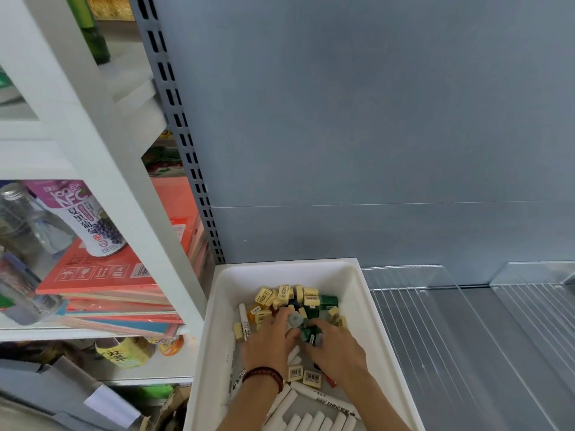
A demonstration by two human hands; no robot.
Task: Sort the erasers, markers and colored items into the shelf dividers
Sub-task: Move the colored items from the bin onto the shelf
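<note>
A white bin [365,293] stands on the shelf and holds several yellow erasers [284,295], dark green items [328,301] and white markers [314,421]. Both hands are inside it. My left hand [267,340] holds a grey round-topped item [295,319] between thumb and fingers. My right hand [337,349] curls its fingers around a cluster of green items [308,332] in the middle of the bin. Another white marker [244,320] lies along the bin's left side.
Clear plastic dividers [435,276] stand on the grey shelf [466,353] to the right of the bin. On the left, a white rack [102,169] carries red books [105,275], a juice carton [84,216] and bottles. A grey back panel [357,119] rises behind.
</note>
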